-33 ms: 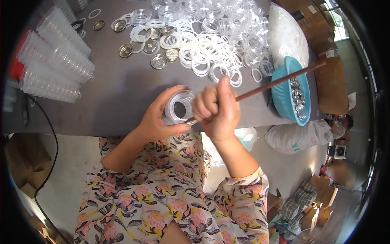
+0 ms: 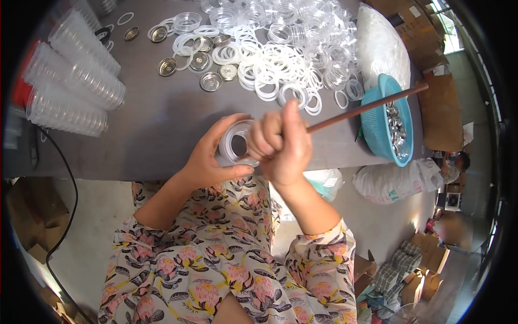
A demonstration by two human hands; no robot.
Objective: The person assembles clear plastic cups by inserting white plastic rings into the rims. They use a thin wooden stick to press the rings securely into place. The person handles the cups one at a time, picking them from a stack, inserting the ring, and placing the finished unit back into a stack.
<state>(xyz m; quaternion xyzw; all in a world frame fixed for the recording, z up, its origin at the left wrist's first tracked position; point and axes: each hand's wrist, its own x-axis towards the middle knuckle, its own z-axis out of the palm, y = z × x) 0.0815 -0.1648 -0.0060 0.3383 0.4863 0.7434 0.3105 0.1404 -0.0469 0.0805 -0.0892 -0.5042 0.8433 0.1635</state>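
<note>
At the table's near edge, my left hand (image 2: 206,154) curls round a clear plastic round piece (image 2: 227,148) with a white ring inside its open mouth. Its thumb and fingers press on the piece from the left. My right hand (image 2: 283,143) is closed in a fist round a slim brown stick (image 2: 367,109). The stick slants from upper right down through the fist, and its lower end reaches the mouth of the round piece. My right fist hides part of the piece's right side.
White rings (image 2: 267,73) and clear plastic rings (image 2: 329,43) lie heaped beyond my hands. Metal strainer discs (image 2: 211,81) are scattered left of them. Stacked clear cups (image 2: 70,110) stand at left. A blue basket (image 2: 372,127) holding metal parts sits at the right edge, near a white bag (image 2: 382,46).
My right fist and the brown stick have shifted slightly left, over more of the round piece. My left hand stays almost where it was.
</note>
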